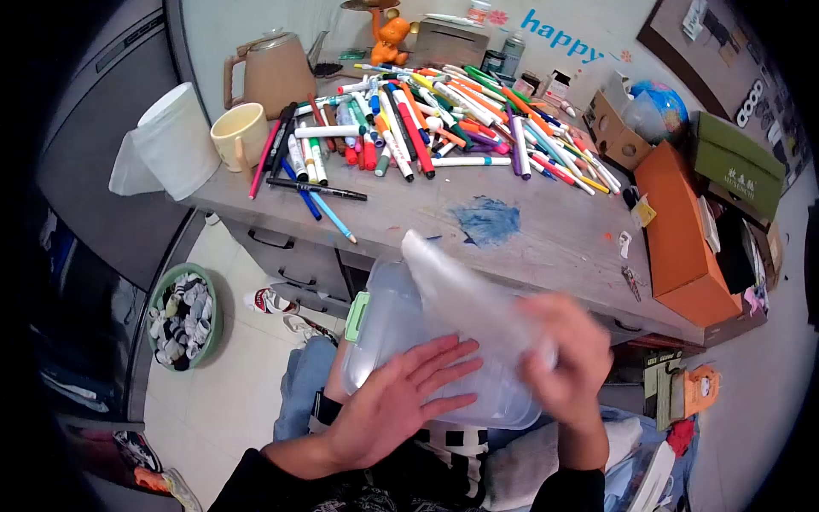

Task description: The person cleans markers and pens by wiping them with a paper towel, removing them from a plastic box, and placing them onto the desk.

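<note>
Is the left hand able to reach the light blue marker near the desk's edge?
Probably yes: the left hand looks empty, and only the plastic box lies under the way to the light blue marker.

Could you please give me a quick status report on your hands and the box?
Right hand gripping white tissue, blurred. Left hand open over clear plastic storage box, contact unclear. Markers heaped on desk, apart from box.

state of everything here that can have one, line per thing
Left hand: open, fingers spread over plastic box
Right hand: closed on white sheet
White sheet: held, motion-blurred
Plastic box: unclear whether latched
Desk: stained blue
Markers: heaped loose
Mug: upright
Paper roll: standing, end hanging loose
Basket: filled with clothing
Kettle: upright
</note>
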{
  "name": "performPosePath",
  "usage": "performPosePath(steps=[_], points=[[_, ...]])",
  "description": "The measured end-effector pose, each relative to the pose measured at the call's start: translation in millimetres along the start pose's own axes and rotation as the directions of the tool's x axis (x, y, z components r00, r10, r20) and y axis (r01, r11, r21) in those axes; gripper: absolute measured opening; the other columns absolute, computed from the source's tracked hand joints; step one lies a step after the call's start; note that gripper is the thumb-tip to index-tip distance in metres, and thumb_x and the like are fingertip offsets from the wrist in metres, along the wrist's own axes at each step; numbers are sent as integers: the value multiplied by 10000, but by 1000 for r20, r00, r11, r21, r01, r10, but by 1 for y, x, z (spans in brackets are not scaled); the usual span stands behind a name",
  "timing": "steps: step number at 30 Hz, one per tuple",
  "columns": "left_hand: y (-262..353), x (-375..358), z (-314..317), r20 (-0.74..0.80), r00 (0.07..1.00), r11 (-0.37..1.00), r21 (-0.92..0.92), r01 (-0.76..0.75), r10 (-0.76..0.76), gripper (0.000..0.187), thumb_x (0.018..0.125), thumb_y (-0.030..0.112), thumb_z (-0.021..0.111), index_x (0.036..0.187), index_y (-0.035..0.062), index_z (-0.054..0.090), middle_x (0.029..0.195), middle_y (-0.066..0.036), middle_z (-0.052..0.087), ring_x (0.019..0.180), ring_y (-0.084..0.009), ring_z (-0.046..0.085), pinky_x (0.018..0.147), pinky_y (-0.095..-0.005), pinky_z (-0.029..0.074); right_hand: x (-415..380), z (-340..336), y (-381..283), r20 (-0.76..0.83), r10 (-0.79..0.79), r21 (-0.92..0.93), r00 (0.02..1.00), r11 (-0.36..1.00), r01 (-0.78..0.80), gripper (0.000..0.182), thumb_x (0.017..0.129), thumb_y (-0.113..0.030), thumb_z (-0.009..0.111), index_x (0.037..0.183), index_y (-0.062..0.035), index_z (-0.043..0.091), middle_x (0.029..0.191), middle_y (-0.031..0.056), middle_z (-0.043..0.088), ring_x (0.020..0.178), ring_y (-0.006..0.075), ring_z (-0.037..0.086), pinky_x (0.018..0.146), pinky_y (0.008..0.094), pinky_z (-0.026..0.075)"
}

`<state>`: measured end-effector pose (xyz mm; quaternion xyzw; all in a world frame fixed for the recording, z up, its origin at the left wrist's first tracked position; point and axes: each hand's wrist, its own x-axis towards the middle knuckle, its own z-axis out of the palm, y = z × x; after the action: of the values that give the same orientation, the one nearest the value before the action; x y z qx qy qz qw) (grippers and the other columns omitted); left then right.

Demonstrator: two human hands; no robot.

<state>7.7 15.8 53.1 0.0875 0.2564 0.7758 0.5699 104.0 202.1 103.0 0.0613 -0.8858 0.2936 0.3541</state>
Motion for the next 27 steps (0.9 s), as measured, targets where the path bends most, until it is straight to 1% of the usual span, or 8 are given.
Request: performPosePath(steps=[3, 9, 15, 17, 21, 22, 25, 27], points=[[5, 2, 3, -61, 998, 997, 81, -8, 12, 687, 995, 504, 216, 1477, 15, 252, 1447, -204, 392, 1311, -336, 438, 1093, -477, 366, 3, 13, -19, 294, -290, 110, 911, 957, 269, 402, 680, -122, 732, 1047, 21, 646, 1068, 155, 656, 1011, 315, 654, 836, 391, 537], [18, 19, 11, 127, 979, 962, -241, -127, 161, 762, 964, 579, 186, 1502, 39, 208, 1467, -215, 364, 1306, -387, 427, 1073, -503, 379, 0, 23, -40, 466, -247, 7, 850, 961, 275, 332, 718, -130, 718, 1013, 17, 678, 1093, 140, 643, 1057, 315, 634, 881, 405, 531], [51, 20, -38, 333, 838, 888, -315, -334, 433, 743, 975, 565, 292, 1517, 71, 176, 1519, -224, 271, 1329, -425, 388, 1046, -619, 353, -6, 10, -68, -145, -421, 440, 896, 783, 439, 255, 841, -132, 606, 1050, 6, 655, 1053, 107, 651, 969, 259, 634, 826, 377, 521], [65, 10, -33, 69, 828, 705, -566, -427, 556, 747, 956, 567, 326, 1513, 83, 204, 1472, -294, 308, 1268, -448, 447, 1030, -610, 375, 9, 19, -82, -299, -528, 562, 795, 575, 594, 238, 878, -146, 575, 1045, 7, 648, 1038, 97, 655, 928, 246, 632, 784, 368, 522], [93, 1, -84, -84, 636, 602, -247, -759, 767, 678, 988, 471, 350, 1488, 27, 240, 1468, -247, 354, 1253, -437, 464, 1021, -609, 395, 29, 17, -91, -399, -650, 665, 647, 280, 692, 232, 953, -173, 513, 1037, 7, 633, 1008, 78, 662, 846, 219, 629, 699, 349, 524], [98, -1, -90, -87, 639, 602, -260, -755, 764, 678, 988, 471, 350, 1488, 27, 240, 1468, -247, 354, 1253, -437, 464, 1021, -609, 395, 33, -4, -83, -157, -742, 738, 652, 350, 577, 277, 951, -181, 536, 1134, 4, 630, 1034, 84, 666, 929, 238, 637, 761, 377, 534], [112, -9, -101, -187, 546, 450, -386, -806, 817, 612, 1003, 421, 345, 1475, 37, 281, 1449, -240, 386, 1235, -403, 493, 1024, -568, 415, 0, 20, -60, -12, -644, 697, 765, 544, 468, 274, 882, -160, 579, 1104, -14, 646, 1038, 93, 662, 964, 238, 640, 806, 373, 531], [119, -6, -100, -601, 318, 392, -8, -920, 734, 570, 1013, 376, 332, 1467, 33, 296, 1440, -227, 406, 1247, -375, 492, 1039, -529, 414, -16, 42, -46, 103, -526, 605, 844, 706, 367, 284, 812, -138, 622, 1074, -33, 661, 1042, 102, 659, 1000, 237, 643, 851, 369, 528]])
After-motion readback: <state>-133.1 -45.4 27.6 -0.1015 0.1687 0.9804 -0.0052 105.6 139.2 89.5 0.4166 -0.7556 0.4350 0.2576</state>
